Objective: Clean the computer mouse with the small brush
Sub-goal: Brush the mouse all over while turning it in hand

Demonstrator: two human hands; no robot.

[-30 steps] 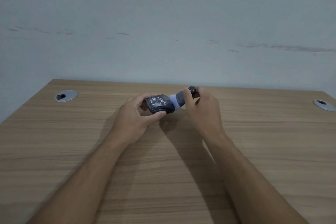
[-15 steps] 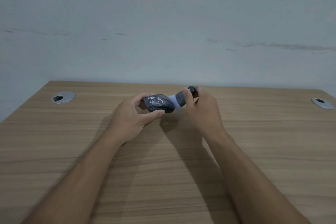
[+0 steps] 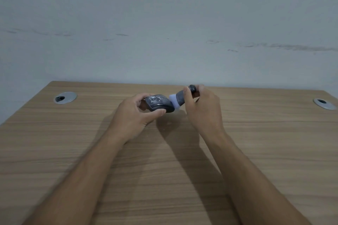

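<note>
A dark grey computer mouse (image 3: 158, 103) with whitish dust marks on its top is held just above the wooden desk (image 3: 164, 170) by my left hand (image 3: 135, 115), thumb under its front edge and fingers behind it. My right hand (image 3: 203, 109) grips a small brush (image 3: 180, 97) with a dark grey body, a black end cap and short white bristles. The bristles touch the right end of the mouse. The brush points down and to the left.
Two round metal cable grommets sit in the desk, one at the far left (image 3: 65, 97) and one at the far right (image 3: 324, 103). A pale scuffed wall (image 3: 164, 23) rises directly behind the desk's far edge.
The mouse has tilted flatter in my left hand, and the brush has slid from its upper right side down to its right end. Both hands stay at the same spot on the desk.
</note>
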